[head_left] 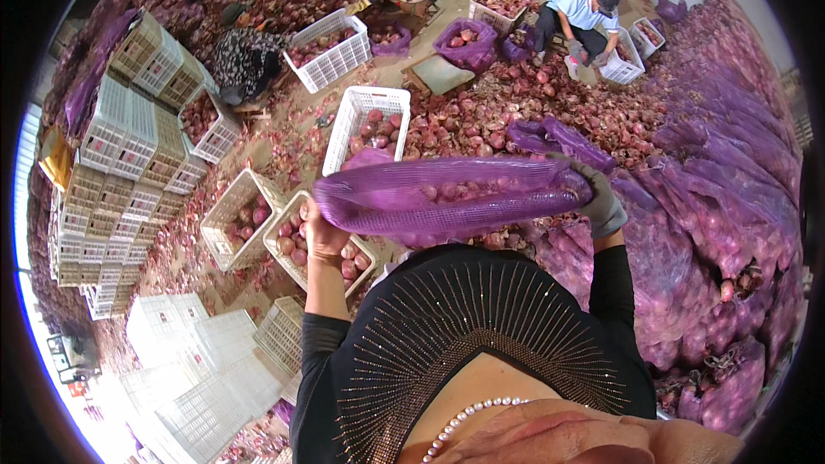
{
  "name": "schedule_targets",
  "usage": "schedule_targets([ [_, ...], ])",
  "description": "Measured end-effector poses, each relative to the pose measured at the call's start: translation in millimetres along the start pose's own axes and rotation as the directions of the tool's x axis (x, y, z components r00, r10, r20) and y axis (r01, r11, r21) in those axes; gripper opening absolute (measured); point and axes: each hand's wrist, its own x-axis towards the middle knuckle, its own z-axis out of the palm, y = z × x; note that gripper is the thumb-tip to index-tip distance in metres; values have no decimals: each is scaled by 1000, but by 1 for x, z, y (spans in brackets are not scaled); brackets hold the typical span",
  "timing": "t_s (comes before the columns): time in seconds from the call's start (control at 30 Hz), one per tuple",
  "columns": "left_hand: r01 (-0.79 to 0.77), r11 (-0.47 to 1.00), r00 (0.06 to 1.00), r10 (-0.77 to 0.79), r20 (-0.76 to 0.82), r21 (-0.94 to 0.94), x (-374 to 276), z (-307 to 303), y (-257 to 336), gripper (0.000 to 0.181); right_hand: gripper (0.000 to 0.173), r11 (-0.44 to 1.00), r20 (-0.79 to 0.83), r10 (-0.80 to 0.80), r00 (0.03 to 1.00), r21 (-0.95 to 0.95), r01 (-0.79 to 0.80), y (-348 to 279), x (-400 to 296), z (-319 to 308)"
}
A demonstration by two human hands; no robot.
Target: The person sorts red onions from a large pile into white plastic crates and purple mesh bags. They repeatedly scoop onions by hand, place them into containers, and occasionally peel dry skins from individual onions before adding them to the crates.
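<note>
A purple mesh sack [451, 196] is stretched sideways in front of my chest, its rim rolled and its mouth spread. My bare left hand [324, 232] grips its left end. On my right hand [596, 200] is a grey glove, and that hand holds the right end. Red onions [496, 140] on the floor show beyond the sack and through its mesh. Just below my left hand stands a white plastic crate [367, 246] of onions. Another white crate [335, 142], partly filled with onions, stands behind the sack.
Filled purple mesh sacks [683, 258] are piled at the right. Stacked plastic crates [119, 122] rise at the left, with more crates [219, 393] at the lower left. Three people sit or crouch among onions and crates ahead, one in a light blue shirt [580, 3]. Onion skins litter the floor.
</note>
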Motion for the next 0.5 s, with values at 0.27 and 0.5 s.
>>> schedule_targets([
  [0.27, -97, 976, 992, 110, 61, -193, 14, 25, 17, 66, 52, 957, -188, 254, 949, -95, -275, -50, 24, 29],
  [0.5, -58, 998, 997, 57, -43, -26, 8, 17, 13, 79, 35, 610, -49, 574, 817, 691, -388, -19, 8, 10],
])
